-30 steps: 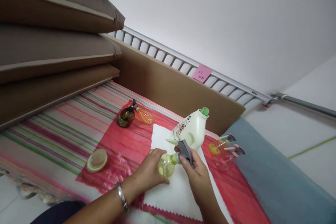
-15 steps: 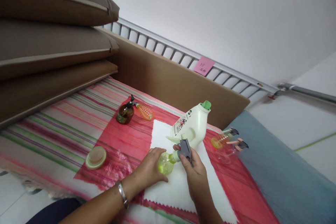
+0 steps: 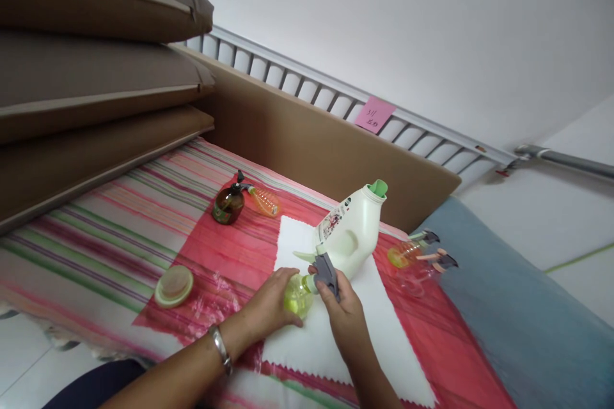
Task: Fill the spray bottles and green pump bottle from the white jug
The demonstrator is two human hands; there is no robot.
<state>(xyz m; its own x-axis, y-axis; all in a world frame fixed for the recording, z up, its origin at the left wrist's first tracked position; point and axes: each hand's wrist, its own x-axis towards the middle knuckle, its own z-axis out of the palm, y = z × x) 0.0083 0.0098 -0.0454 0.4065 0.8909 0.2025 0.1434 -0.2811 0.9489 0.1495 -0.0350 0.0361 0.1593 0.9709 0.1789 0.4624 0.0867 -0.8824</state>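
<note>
My left hand (image 3: 275, 300) is wrapped round the clear yellow-green body of a spray bottle (image 3: 298, 297), tilted over a white cloth (image 3: 330, 348). At its top, my right hand (image 3: 348, 307) grips the grey and pale green spray head (image 3: 326, 273), which sits at the bottle's neck. Whether the head is fully screwed on, I cannot tell. Just behind my hands stands a large pale green jug (image 3: 362, 223) with a label and a green opening at its top.
A brown pump bottle (image 3: 229, 206) and an orange spray bottle (image 3: 265, 202) are at the back left. Two more spray bottles, one yellow (image 3: 403, 254) and one pink (image 3: 417, 280), lie at right. A round lid (image 3: 173, 285) rests at left, and stacked cushions (image 3: 96, 70) rise behind.
Both hands have shifted slightly left with the spray bottle, and the spray head has moved a little with them. The view has turned slightly; the other things stay put.
</note>
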